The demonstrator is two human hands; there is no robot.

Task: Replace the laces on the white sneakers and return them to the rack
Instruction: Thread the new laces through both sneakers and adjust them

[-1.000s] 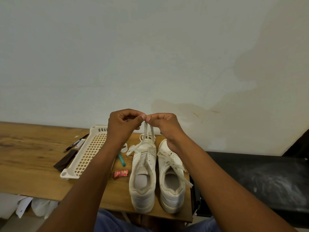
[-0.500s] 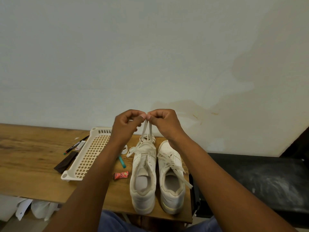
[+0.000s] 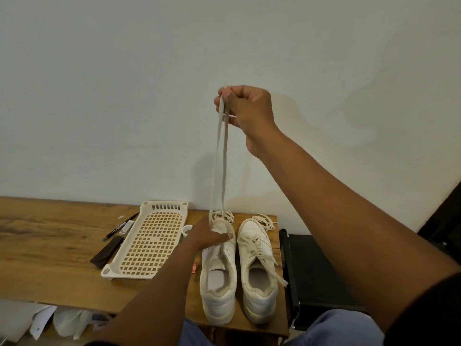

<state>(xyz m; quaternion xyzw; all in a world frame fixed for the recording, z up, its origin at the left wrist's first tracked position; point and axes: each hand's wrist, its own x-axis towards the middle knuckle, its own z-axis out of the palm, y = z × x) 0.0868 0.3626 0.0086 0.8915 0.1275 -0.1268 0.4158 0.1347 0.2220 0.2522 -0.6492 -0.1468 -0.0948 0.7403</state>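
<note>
Far left of the grip, on the desk (image 3: pixel 50 248): pens (image 3: pixel 119 227), a dark flat bar (image 3: pixel 107 252), then a pale lattice tray (image 3: pixel 149 245), possibly a rack part; cannot confirm.

Left hand (image 3: pixel 209 237) lies flat on the toe of the left shoe (image 3: pixel 218 278), fingers fairly straight, pressing it down. Nothing pinched there.

Lace (image 3: pixel 220 158): two strands run almost straight up from the toe eyelets under the left hand to the right hand (image 3: pixel 245 108). Long axis near vertical, taut. Right grip is pressed together, pinching both strands near their ends, held high, directly above the shoe toe. A tip shows above the fingers.

Judgement: the lace is being drawn out of, or evened through, the lowest eyelets; the pull goes straight up, away from the holding hand. Right hand does the pulling; left is the anchor.

Right of that: the right shoe (image 3: pixel 258 273), touching or just beside its mate, lace loose and trailing off its side. A second coil of lace (image 3: pixel 265 221) sits past its toe. Dark seat (image 3: pixel 321 265) at the desk's edge. Nothing blocks the upward pull.
</note>
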